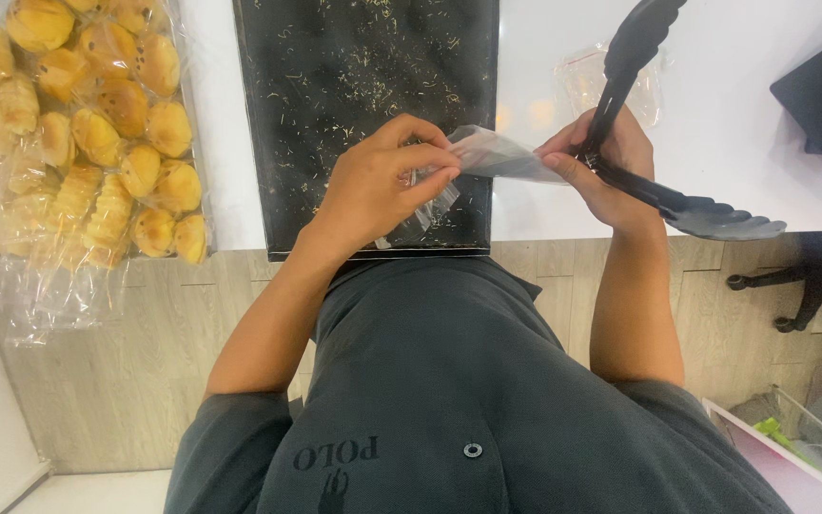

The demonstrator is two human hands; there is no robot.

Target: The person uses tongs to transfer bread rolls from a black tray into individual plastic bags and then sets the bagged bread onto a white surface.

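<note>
Two hands are in view — the left hand (378,186) and the right hand (601,167). Between them is one clear plastic bag (501,157), and the right one also holds one pair of black tongs (663,195). One black tray (335,67) strewn with crumbs lies on the one white counter (734,124). One more empty clear bag (582,81) lies behind the tongs. Golden buns (97,114) sit bagged at the left — well over twenty, too crowded to count exactly.
</note>
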